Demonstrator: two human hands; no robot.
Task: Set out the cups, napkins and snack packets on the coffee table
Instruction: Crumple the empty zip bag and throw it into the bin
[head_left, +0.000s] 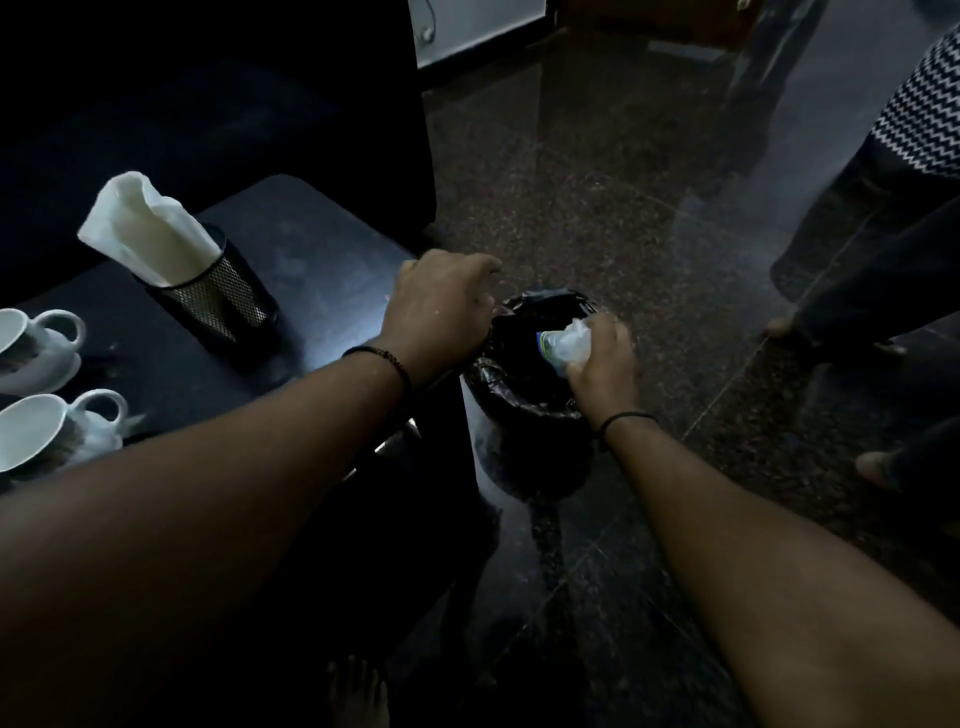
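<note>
Right hand (602, 358) clutches a crumpled packet (566, 343) over the bin (524, 415) at 6 o'clock; left hand (441, 306), fingers curled, grips its rim; 2 cups (36, 338) and napkins (145, 228) wait at 9 o'clock on the table (322, 270); packets unplaced.

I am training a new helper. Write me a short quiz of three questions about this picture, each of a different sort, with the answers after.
1. True or false: the right hand grips a crumpled wrapper over the bin.
2. Where do the napkins stand? A) in the mesh holder B) flat on the floor C) inside a cup
3. Fill in: the two white cups sit at the ____ edge of the picture.

Key
1. True.
2. A.
3. Left. Both are on the dark coffee table. The left hand is at the bin's rim; what it holds cannot be told.
</note>
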